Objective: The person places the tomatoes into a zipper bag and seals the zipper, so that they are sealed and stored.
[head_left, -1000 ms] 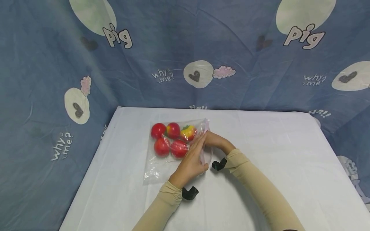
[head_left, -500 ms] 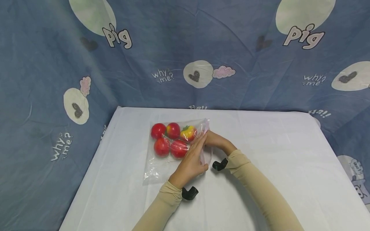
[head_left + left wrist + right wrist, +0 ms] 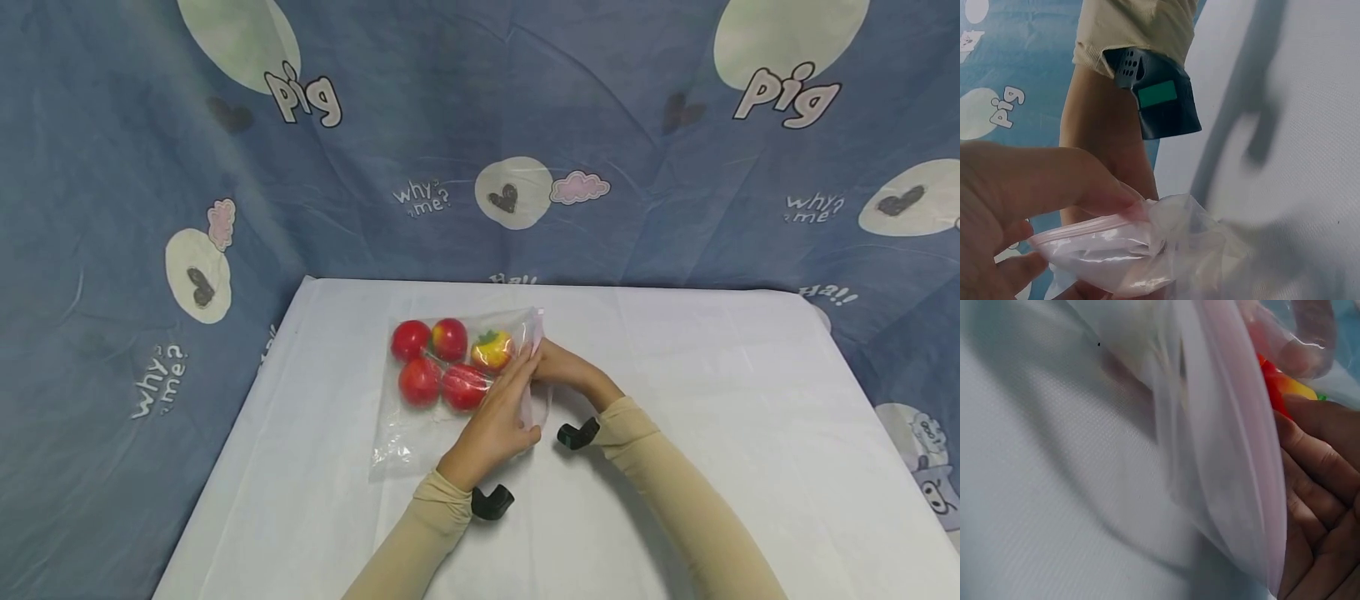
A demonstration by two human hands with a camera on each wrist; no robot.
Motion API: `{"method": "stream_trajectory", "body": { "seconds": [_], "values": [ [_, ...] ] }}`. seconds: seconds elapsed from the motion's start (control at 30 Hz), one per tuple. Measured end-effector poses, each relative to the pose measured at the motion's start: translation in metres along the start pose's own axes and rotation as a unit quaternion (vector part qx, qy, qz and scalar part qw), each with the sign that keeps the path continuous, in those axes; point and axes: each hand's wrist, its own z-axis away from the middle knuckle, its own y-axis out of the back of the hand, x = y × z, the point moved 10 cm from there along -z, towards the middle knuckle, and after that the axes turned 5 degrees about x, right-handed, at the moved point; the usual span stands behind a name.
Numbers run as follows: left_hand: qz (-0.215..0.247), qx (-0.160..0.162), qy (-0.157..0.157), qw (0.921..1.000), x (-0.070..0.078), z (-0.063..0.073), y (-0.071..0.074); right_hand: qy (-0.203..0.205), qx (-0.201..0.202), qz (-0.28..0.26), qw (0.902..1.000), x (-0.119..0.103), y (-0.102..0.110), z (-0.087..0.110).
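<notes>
A clear zip bag (image 3: 401, 442) lies flat on the table, its pink-edged mouth toward the right. Inside are several red fruits (image 3: 420, 382) and a yellow-and-red fruit with a green leafy top (image 3: 492, 351). My left hand (image 3: 491, 429) lies over the mouth; in the left wrist view its thumb and fingers pinch the bag's edge. My right hand (image 3: 570, 371) reaches into the mouth from the right. In the right wrist view its fingers (image 3: 1319, 456) are behind the pink edge, against the yellow-and-red fruit (image 3: 1288, 387). The bag and left hand partly hide this grip.
A white cloth covers the table (image 3: 712, 375). Behind it and at the sides hangs a blue printed curtain (image 3: 630, 142). Black wrist-camera mounts (image 3: 492, 502) stick out below both wrists.
My right hand has drawn back slightly to the right. The yellow-and-red fruit has turned and shifted a little toward the bag's mouth. My left hand and the other fruits stay in place.
</notes>
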Motion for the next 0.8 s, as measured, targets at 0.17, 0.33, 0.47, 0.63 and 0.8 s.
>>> {"method": "stream_trajectory", "body": {
  "seconds": [0.17, 0.33, 0.47, 0.63, 0.8],
  "values": [
    [0.004, -0.002, 0.007, 1.0, -0.001, 0.001, -0.001, 0.032, -0.004, -0.003, 0.9995, 0.001, 0.004, 0.009],
    [0.005, 0.008, -0.002, 1.0, 0.002, 0.002, 0.001, 0.016, 0.012, 0.0, 0.9998, 0.006, 0.009, 0.024],
    [0.006, 0.016, -0.005, 0.9998, 0.004, 0.001, 0.003, -0.001, 0.054, -0.023, 0.9983, 0.006, 0.016, 0.04],
    [0.015, 0.047, -0.002, 0.9988, 0.004, -0.001, 0.015, -0.005, 0.102, -0.063, 0.9928, 0.002, 0.018, 0.062],
    [0.022, 0.08, -0.003, 0.9965, 0.002, -0.003, 0.03, -0.026, 0.137, -0.069, 0.9878, 0.005, 0.013, 0.084]
  ]
}}
